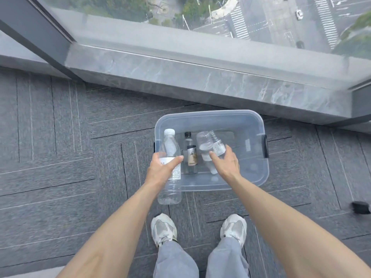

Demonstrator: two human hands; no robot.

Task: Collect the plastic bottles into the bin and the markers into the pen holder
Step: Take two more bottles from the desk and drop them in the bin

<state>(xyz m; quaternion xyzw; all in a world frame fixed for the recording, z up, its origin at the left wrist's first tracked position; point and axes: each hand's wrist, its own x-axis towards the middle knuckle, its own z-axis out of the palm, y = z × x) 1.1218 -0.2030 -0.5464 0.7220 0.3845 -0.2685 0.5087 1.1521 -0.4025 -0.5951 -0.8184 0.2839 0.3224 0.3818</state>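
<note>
A clear plastic bin [259, 121] stands on the carpet in front of my feet. My left hand [162, 167] grips a clear bottle with a white cap [170, 145] over the bin's left edge. My right hand [226, 161] hovers above the bin with its fingers spread and fairly straight. A blurred clear bottle [210, 142] is just past those fingertips, and I cannot tell whether they touch it. A black-capped bottle with a brown label [189, 155] lies on the bin's floor. Part of another clear bottle [212, 170] shows beside my right wrist. No markers or pen holder are in view.
A grey marble window ledge [200, 77] runs behind the bin, with floor-to-ceiling glass above it. A small black object [360, 207] lies on the carpet at the right. My two white shoes [163, 227] stand just behind the bin.
</note>
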